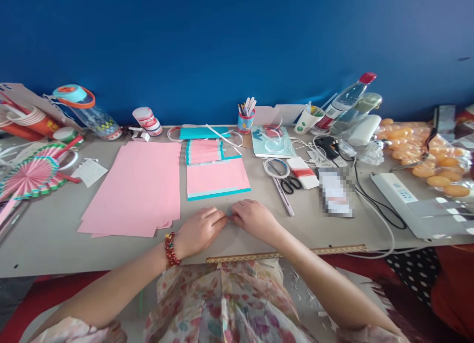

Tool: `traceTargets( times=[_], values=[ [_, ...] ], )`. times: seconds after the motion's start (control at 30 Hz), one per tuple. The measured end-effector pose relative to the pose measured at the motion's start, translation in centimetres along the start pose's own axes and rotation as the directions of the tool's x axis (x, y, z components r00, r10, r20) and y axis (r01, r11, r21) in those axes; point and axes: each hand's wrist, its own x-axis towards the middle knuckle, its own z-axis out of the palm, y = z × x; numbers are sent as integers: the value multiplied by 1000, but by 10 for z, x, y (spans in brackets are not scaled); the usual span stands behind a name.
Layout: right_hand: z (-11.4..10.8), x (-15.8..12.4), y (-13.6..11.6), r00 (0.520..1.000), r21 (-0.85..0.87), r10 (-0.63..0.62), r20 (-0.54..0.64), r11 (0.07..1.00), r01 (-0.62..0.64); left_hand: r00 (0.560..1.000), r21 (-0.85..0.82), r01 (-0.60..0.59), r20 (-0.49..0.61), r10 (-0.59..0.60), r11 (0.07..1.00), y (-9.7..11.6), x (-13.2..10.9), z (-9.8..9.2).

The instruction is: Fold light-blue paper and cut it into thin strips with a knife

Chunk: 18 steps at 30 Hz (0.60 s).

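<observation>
My left hand, with a beaded bracelet at the wrist, and my right hand meet over the front of the table. The fingers of both are closed, and the tips pinch together at one spot. A tiny bluish bit shows between them, too small to name. Just beyond lies a pink paper sheet with teal strips along its edges. Behind it is a pleated pink paper with teal edging. A stack of pink paper lies left of my hands.
Black-handled scissors, a pale pen-like tool and a card wound with red thread lie to the right. A power strip is farther right. A paper fan sits far left. Bottles and cups line the wall.
</observation>
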Motion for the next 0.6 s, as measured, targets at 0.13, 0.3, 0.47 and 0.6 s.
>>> traceTargets(
  times=[0.13,0.3,0.47,0.6],
  values=[
    [-5,-14,10,998,132,56,-18,990,-53,1000,85,-28,13,27,996,-2,-4,4],
    [-8,-35,27,993,244,113,-27,964,-103,999,136,-22,42,16,990,1,-3,4],
    [0,-41,33,986,279,148,-82,953,-120,999,139,-16,50,9,990,2,-3,5],
    [2,-39,34,986,306,140,-88,946,-107,999,123,-7,40,2,992,1,-4,7]
  ],
)
